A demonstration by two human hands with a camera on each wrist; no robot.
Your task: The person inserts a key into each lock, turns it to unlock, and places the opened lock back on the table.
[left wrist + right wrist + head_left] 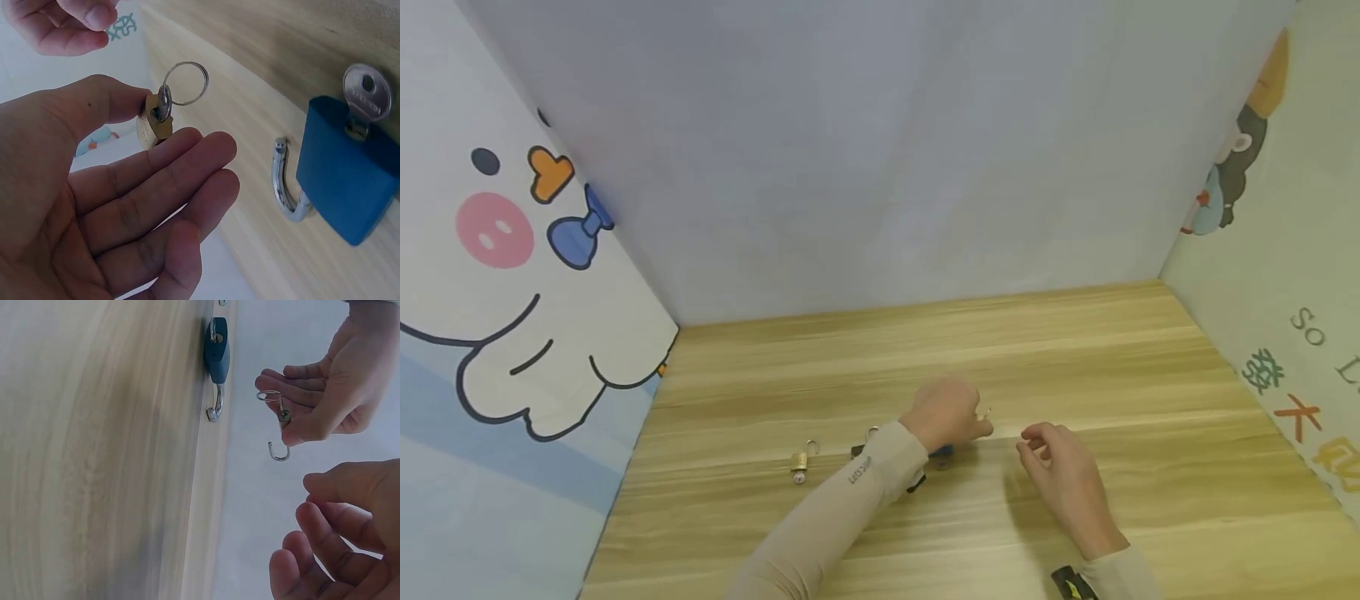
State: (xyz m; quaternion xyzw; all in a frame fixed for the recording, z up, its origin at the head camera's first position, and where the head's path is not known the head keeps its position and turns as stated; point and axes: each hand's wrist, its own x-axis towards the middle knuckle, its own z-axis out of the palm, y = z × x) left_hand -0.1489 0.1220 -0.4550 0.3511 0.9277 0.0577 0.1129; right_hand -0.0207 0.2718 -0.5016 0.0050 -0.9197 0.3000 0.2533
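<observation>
My left hand (946, 412) pinches a small brass padlock (152, 125) between thumb and fingers, off the tabletop. A key with a wire ring (187, 83) sits in its keyhole, and in the right wrist view its shackle (279, 454) is swung open. To the right, my right hand (1066, 479) hovers with loosely bent fingers, apart from the padlock; nothing shows in it. Beneath the left hand lies a blue padlock (350, 169), its key (369, 94) inserted and its shackle (284, 187) open. The left wrist partly covers it in the head view.
Left of the left forearm lies another brass padlock (800, 461) with an open shackle. A dark padlock (857, 451) is half hidden behind the sleeve. The wooden tabletop (1075, 358) meets a grey back wall (880, 167) and printed side panels.
</observation>
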